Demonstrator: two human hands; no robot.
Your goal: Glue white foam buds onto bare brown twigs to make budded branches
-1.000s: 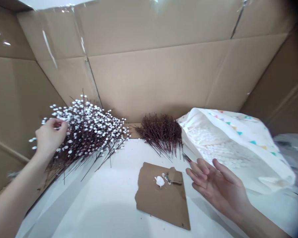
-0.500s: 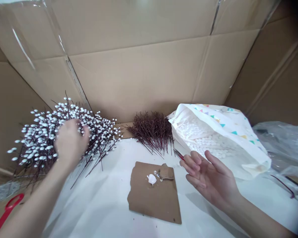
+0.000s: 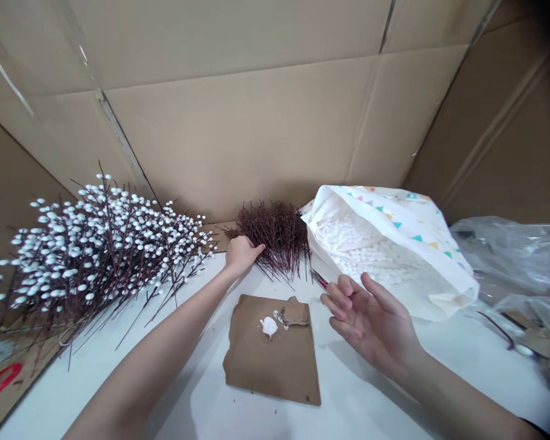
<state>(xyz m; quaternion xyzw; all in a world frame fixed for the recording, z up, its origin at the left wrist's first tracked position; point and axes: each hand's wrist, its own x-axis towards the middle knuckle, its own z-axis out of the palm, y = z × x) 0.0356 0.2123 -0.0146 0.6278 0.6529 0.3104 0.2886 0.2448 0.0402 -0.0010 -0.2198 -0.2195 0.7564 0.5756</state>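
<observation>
At the left edge of a pile of bare brown twigs (image 3: 282,235), my left hand (image 3: 242,252) has its fingers closed on a twig; its fingertips are partly hidden. My right hand (image 3: 371,324) is palm up above the white table, fingers loosely curled and apart, with nothing visible in it. Close to its fingertips is a thin red tool with a metal tip (image 3: 319,279), its other end hidden. Between my forearms lies a piece of brown cardboard (image 3: 270,366), bearing a blob of white paste (image 3: 269,327) and a small cardboard scrap (image 3: 296,314).
A heap of twigs with white buds (image 3: 105,244) fills the left side. Back right, an open patterned bag (image 3: 417,232) holds many white buds. Clear plastic (image 3: 513,250) lies beyond it. A red-handled item (image 3: 0,382) is at lower left. Cardboard walls (image 3: 238,134) enclose the back.
My left hand has moved right, from the heap of white-budded twigs to the bare twigs, and closed there. My right hand keeps nearly the same pose. The view has shifted slightly.
</observation>
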